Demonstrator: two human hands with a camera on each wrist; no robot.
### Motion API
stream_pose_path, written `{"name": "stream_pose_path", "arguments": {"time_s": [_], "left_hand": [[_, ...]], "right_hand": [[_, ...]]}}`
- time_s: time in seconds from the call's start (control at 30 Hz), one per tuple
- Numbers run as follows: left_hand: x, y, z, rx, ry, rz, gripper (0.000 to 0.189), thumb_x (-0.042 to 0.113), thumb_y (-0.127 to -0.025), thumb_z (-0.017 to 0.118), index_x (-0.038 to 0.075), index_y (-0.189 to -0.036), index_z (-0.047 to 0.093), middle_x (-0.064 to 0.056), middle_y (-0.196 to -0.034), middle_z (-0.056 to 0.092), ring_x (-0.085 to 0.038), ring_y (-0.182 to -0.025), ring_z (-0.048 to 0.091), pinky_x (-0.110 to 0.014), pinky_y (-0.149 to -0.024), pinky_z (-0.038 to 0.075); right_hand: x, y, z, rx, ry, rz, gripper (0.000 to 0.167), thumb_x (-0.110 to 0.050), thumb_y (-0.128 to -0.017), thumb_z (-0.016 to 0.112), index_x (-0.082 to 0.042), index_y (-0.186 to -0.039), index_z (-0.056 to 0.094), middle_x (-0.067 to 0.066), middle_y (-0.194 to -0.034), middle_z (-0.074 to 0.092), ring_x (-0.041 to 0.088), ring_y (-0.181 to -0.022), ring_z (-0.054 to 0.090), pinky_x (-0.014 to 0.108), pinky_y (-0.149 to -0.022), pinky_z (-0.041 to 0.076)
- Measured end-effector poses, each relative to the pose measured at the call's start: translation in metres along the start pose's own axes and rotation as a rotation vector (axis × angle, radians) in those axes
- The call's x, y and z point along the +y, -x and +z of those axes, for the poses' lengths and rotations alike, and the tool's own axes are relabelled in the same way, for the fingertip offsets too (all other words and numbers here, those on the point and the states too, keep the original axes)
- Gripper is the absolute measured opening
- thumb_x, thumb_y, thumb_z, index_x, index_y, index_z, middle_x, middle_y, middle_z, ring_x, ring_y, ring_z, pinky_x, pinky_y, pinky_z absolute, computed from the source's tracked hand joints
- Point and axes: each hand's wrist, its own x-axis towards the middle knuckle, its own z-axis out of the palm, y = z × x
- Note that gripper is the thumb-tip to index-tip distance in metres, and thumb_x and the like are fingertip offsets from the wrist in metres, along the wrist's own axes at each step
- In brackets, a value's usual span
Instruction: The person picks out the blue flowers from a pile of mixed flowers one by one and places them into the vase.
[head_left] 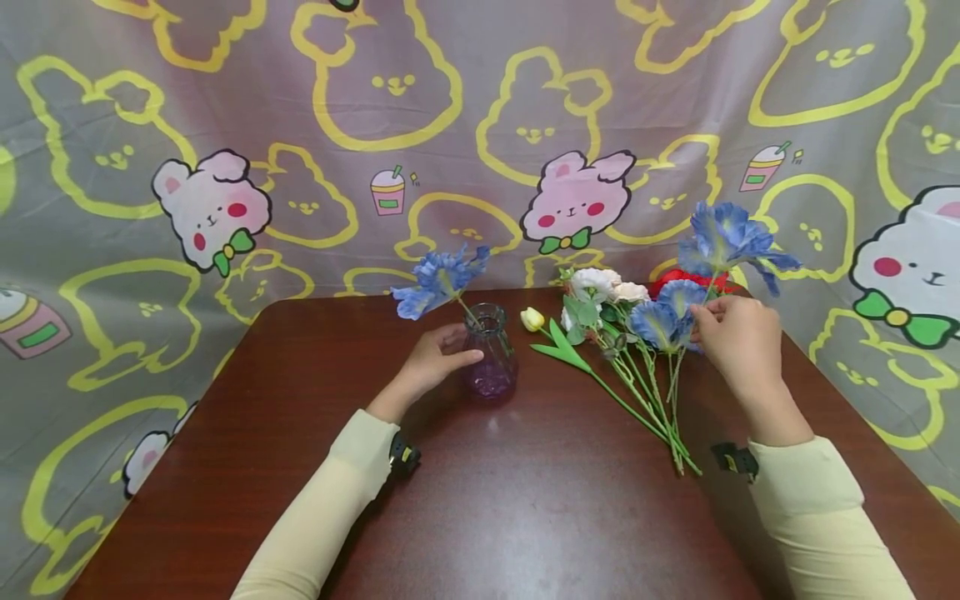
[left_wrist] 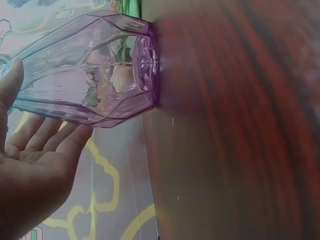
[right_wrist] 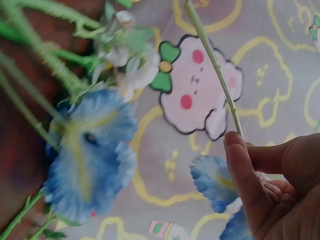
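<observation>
- Purple-tinted glass forms the vase point(head_left: 491, 379), the landmark for all positions; it stands upright on the surface point(head_left: 540, 500), long axis vertical, mouth up.
- Left hand point(head_left: 435, 362): grips the vase's left side, thumb at the front, fingers behind. Maintain light, steady pressure so that the vase does not tip.
- Right hand point(head_left: 742, 346): well to the right of the vase, pinching the stem point(right_wrist: 217, 70) of the held blue flower point(head_left: 726, 242) between thumb and finger.
- Held blue flower: well to the vase's right, above the loose blue flower point(head_left: 663, 321). Its long axis is tilted; the bloom points up and rightward, away from the vase. The stem's free end leaves the right wrist view; its end point cannot be told.
- Standing blue flower point(head_left: 441, 282): stem slanted in the vase mouth, bloom leaning left of the vase.
- Recommended handling: lift clear of the white flowers point(head_left: 594, 285) right of the vase to prevent snagging; align the free end above the vase mouth; lower along the stem's own axis.
</observation>
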Motion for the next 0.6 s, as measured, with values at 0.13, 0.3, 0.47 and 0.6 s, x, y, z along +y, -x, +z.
{"name": "stream_pose_path", "arguments": {"time_s": [0.13, 0.3, 0.47, 0.6], "left_hand": [[-0.019, -0.009, 0.002, 0.006, -0.003, 0.018, 0.056, 0.010, -0.088, 0.072, -0.011, -0.135, 0.048, -0.027, -0.134, 0.053, -0.037, -0.125, 0.050, -0.044, -0.103, 0.042], [-0.033, -0.016, 0.003, 0.020, 0.010, 0.030, 0.060, 0.013, -0.088, 0.074, -0.009, -0.137, 0.048, -0.025, -0.134, 0.053, -0.036, -0.125, 0.051, -0.044, -0.103, 0.041], [-0.033, -0.015, 0.003, 0.030, 0.004, 0.031, 0.061, 0.016, -0.087, 0.075, -0.007, -0.136, 0.049, -0.024, -0.134, 0.054, -0.034, -0.124, 0.052, -0.043, -0.102, 0.042], [-0.031, -0.013, 0.004, 0.035, -0.008, 0.026, 0.061, 0.016, -0.087, 0.075, -0.007, -0.137, 0.049, -0.023, -0.134, 0.054, -0.034, -0.125, 0.052, -0.043, -0.102, 0.043]], "right_hand": [[-0.017, 0.001, 0.003, 0.085, -0.034, -0.055, 0.029, -0.015, -0.095, 0.064, 0.012, -0.085, 0.069, 0.020, -0.068, 0.069, 0.037, -0.062, 0.066, 0.047, -0.057, 0.045], [-0.040, 0.001, 0.008, 0.135, -0.070, -0.101, 0.025, -0.014, -0.093, 0.064, 0.007, -0.083, 0.072, 0.016, -0.066, 0.069, 0.035, -0.062, 0.066, 0.043, -0.056, 0.042], [-0.058, 0.001, 0.017, 0.209, -0.117, -0.190, 0.022, -0.011, -0.092, 0.067, 0.007, -0.079, 0.071, 0.014, -0.062, 0.068, 0.031, -0.054, 0.063, 0.039, -0.051, 0.039], [-0.069, 0.002, 0.025, 0.264, -0.150, -0.261, 0.021, -0.009, -0.090, 0.069, 0.006, -0.077, 0.068, 0.014, -0.060, 0.066, 0.030, -0.052, 0.062, 0.042, -0.051, 0.039]]}}
